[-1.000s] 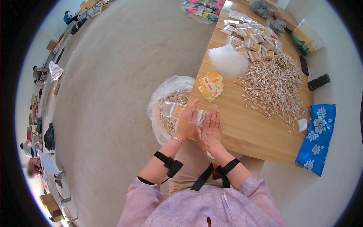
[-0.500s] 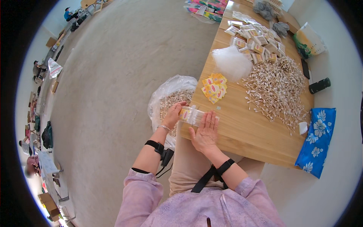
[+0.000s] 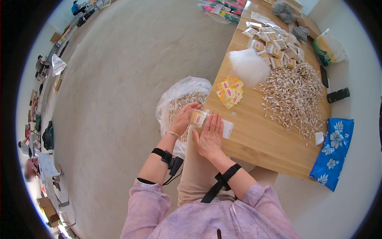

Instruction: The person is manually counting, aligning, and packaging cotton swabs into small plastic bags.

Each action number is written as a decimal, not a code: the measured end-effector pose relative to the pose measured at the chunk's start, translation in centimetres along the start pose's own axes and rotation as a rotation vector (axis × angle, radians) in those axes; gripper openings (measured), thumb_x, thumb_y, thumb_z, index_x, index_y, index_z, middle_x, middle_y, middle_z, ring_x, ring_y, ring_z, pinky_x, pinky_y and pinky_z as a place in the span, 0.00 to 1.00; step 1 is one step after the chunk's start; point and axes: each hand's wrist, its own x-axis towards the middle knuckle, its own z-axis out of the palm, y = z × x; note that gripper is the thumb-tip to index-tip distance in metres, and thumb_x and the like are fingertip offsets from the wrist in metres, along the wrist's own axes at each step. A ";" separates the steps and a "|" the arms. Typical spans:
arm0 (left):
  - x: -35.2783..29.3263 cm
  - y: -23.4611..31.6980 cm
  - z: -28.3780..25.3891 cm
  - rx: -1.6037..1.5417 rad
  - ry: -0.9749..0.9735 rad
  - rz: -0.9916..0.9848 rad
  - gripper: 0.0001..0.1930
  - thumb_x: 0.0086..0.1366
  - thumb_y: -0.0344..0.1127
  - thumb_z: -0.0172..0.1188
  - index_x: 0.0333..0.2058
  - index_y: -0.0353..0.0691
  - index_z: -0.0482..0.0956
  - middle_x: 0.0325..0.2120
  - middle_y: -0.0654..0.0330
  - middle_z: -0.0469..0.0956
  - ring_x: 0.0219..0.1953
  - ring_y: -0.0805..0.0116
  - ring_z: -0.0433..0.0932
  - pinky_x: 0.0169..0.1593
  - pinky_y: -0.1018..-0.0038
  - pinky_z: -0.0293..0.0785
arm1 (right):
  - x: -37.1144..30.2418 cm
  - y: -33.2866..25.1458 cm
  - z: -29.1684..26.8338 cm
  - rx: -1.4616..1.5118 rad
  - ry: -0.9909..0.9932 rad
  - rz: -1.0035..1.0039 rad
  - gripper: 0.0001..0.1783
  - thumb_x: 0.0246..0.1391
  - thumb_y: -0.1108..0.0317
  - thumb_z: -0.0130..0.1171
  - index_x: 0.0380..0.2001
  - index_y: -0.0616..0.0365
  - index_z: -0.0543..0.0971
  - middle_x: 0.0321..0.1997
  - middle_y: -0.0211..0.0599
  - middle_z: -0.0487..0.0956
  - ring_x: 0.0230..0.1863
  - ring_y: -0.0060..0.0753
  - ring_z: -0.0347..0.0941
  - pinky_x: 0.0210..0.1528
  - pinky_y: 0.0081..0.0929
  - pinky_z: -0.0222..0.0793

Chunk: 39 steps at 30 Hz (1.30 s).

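Left hand point(image 3: 182, 119) fingers grip the left end of the swab packet point(image 3: 198, 118) at the desk point(image 3: 258, 141) edge; right hand point(image 3: 210, 136) fingers lie straight against its right end. Lopsided right-side pressure could skew it; a slack left grip could drop it bagward, toward the open bag point(image 3: 163, 102).

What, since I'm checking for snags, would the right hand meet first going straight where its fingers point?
Probably the yellow cards; height is unclear, so the right hand might pass above them.
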 end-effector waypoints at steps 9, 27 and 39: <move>0.0 0.1 0.2 0.036 0.024 -0.034 0.23 0.73 0.45 0.38 0.55 0.31 0.64 0.52 0.52 0.71 0.53 0.67 0.71 0.57 0.72 0.69 | 0.3 0.2 0.3 -0.021 0.029 0.035 0.40 0.55 0.62 0.47 0.64 0.73 0.46 0.70 0.60 0.42 0.73 0.57 0.32 0.71 0.47 0.28; -0.6 0.9 0.8 0.099 0.059 0.065 0.21 0.73 0.43 0.39 0.54 0.32 0.67 0.49 0.53 0.74 0.50 0.68 0.73 0.54 0.73 0.70 | 1.1 -0.6 1.0 0.147 0.084 0.151 0.36 0.53 0.72 0.42 0.64 0.68 0.46 0.71 0.56 0.44 0.73 0.56 0.33 0.72 0.44 0.28; -0.3 0.7 0.3 0.076 0.003 0.102 0.33 0.71 0.57 0.33 0.60 0.33 0.62 0.56 0.51 0.68 0.59 0.64 0.65 0.62 0.69 0.61 | 2.9 0.6 0.2 1.170 0.359 0.125 0.32 0.56 0.71 0.38 0.64 0.67 0.51 0.72 0.49 0.45 0.74 0.43 0.34 0.72 0.35 0.28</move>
